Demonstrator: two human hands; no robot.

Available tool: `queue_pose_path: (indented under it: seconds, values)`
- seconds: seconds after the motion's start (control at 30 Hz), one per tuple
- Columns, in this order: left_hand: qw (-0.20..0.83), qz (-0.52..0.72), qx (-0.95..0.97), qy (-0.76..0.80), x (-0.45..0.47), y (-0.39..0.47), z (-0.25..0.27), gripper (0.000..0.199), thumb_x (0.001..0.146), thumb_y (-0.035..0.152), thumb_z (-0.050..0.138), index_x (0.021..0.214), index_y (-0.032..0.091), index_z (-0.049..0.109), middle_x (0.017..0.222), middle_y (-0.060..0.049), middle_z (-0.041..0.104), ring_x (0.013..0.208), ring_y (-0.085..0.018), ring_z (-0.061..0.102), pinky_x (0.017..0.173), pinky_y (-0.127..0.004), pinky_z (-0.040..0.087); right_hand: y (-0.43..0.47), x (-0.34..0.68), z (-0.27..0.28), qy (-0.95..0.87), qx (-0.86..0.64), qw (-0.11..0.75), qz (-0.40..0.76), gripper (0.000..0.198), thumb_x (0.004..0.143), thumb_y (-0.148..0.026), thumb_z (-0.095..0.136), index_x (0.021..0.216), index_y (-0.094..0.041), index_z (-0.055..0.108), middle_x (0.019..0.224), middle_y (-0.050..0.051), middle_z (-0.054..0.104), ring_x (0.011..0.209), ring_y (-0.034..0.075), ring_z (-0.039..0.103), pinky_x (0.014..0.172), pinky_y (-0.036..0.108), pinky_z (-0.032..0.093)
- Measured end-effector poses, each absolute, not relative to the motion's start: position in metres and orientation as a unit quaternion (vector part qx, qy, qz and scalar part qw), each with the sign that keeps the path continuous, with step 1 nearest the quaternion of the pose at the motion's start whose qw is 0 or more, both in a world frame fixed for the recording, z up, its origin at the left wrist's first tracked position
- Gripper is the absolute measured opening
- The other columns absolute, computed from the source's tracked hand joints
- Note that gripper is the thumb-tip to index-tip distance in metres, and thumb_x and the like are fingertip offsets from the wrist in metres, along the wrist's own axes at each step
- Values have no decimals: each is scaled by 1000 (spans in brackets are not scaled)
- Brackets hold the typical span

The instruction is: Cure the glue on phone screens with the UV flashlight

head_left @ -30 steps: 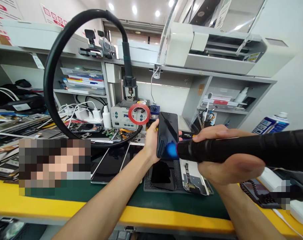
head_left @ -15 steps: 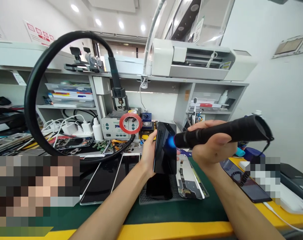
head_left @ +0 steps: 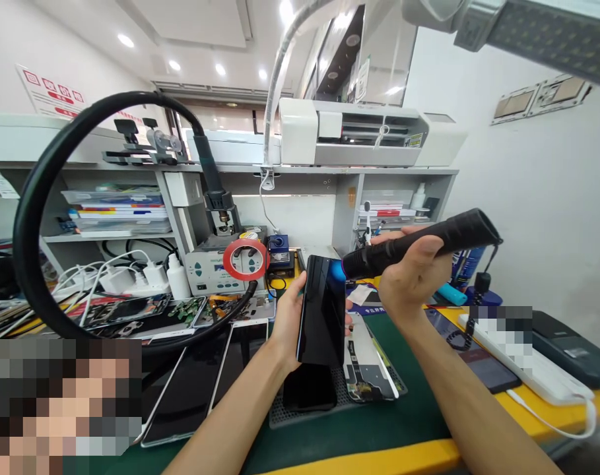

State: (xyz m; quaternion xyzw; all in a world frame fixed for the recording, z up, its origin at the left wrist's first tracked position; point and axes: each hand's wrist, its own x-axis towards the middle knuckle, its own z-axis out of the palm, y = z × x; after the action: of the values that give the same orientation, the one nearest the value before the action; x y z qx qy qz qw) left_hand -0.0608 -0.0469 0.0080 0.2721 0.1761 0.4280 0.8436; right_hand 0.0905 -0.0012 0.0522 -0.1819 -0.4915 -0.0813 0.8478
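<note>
My left hand (head_left: pixel 286 323) is closed round a black smartphone (head_left: pixel 321 323), holding it upright and slightly tilted with the dark glass toward me. Fingertips show past the phone's right edge. In my right hand (head_left: pixel 416 274) is a black flashlight (head_left: pixel 408 247), its lit end close to the phone's upper right edge. Blue-violet light falls on the glass there. Below the held phone, another dark phone (head_left: pixel 309 388) lies on a grey perforated mat (head_left: pixel 280 417). Beside it rests a detached screen panel (head_left: pixel 366 363) with its flex cable showing.
Two tablets, one nearer (head_left: pixel 185 389), lie to the left. A red tape roll (head_left: pixel 245 259) hangs at a grey rework station (head_left: pixel 205 270) with a looping black hose (head_left: pixel 27 218). At right are a phone (head_left: pixel 482 356) and a white power strip (head_left: pixel 552 376). A lamp (head_left: pixel 542 39) hangs overhead.
The flashlight's lit end has moved up along the phone, toward its top right corner. The view has shifted, and the overhead lamp now shows at the upper right.
</note>
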Motion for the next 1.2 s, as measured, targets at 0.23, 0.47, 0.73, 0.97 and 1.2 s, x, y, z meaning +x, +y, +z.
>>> queue_pose_path:
  seconds: [0.23,0.47,0.73,0.97,1.2]
  values:
    - [845,412,288,181,-61,-45,4,68,94,63,38,100,5,72,77,-17,71,64,-25,68,65,-35,54,-7,91,58,-483,-189,852,-72,41,100,-60,37,92,-22,51,57,0,64,53,21,64,63,38,53]
    - [860,388,288,167,-62,-41,-4,68,93,63,41,106,5,72,79,-18,73,71,-28,71,71,-38,56,-10,91,59,-482,-190,854,-40,43,99,-61,36,93,-21,50,59,0,64,55,20,65,64,38,54]
    - [847,402,299,178,-61,-39,-5,66,94,61,42,105,4,72,82,-19,73,72,-29,72,71,-39,57,-14,92,63,-475,-190,858,-51,45,100,-59,36,91,-17,51,61,4,67,56,19,65,65,36,53]
    - [852,407,287,162,-62,-41,-2,63,95,59,40,106,5,72,84,-19,73,73,-28,72,71,-39,57,-15,92,67,-442,-203,871,-69,47,99,-62,34,90,-19,50,57,-1,64,55,19,63,70,38,53]
    - [852,409,293,147,-62,-42,-2,64,95,60,41,107,5,71,92,-20,73,79,-30,71,76,-43,56,-13,97,66,-448,-181,873,-73,44,99,-59,39,90,-18,51,56,2,64,55,21,63,68,40,52]
